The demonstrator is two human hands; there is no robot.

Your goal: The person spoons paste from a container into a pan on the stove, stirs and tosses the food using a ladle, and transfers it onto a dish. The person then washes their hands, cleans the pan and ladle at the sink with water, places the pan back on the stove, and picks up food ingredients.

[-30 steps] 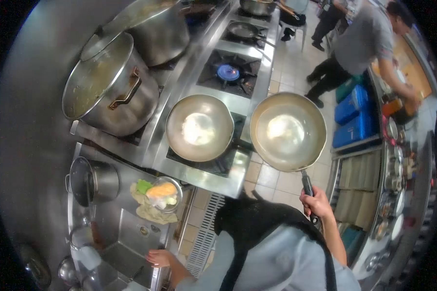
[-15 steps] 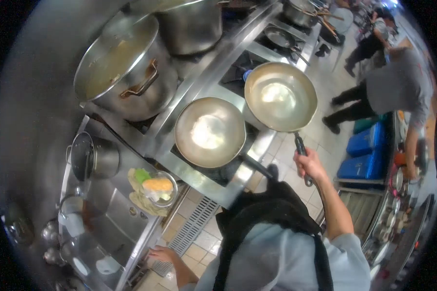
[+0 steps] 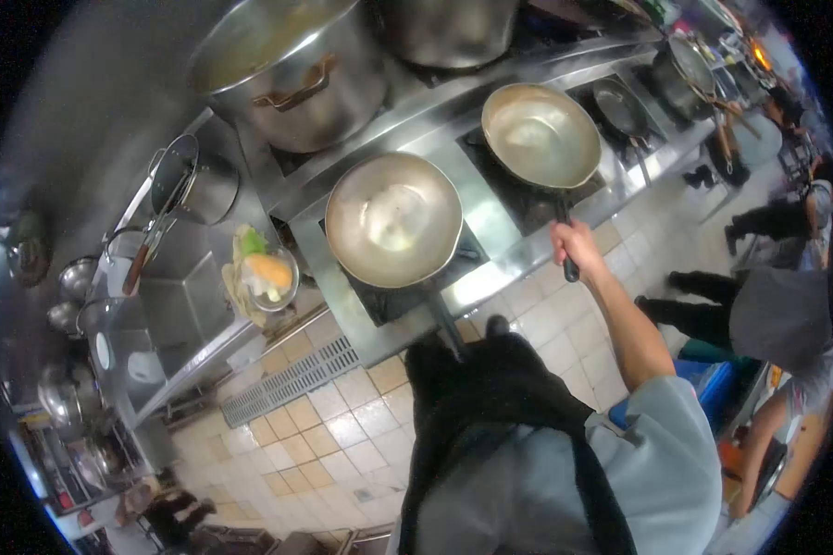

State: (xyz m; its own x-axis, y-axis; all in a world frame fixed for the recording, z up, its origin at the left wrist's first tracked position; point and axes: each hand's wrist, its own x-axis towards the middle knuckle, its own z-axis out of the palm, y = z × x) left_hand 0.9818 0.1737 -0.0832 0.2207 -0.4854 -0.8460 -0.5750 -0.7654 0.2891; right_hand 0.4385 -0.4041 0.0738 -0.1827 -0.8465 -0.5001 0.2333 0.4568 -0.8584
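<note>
My right hand (image 3: 576,248) is wrapped round the black handle of a shiny metal pan (image 3: 539,139), which is over a burner on the stove. To its left, a second wide pan (image 3: 395,220) sits on another burner, its black handle pointing toward my apron. No hand touches that second pan. Both pans look empty, with bright glare on their bottoms. My left hand is outside the view.
Large stock pots (image 3: 310,102) stand behind the pans. At the left, a bowl of food (image 3: 270,277) is beside a metal sink (image 3: 194,301). A small black pan (image 3: 622,109) sits farther right. A co-worker (image 3: 777,314) stands at the right near a blue bin (image 3: 703,384).
The pan in my right hand has moved back from the stove's front edge to over the burner. My left hand has left the view. The camera view has turned.
</note>
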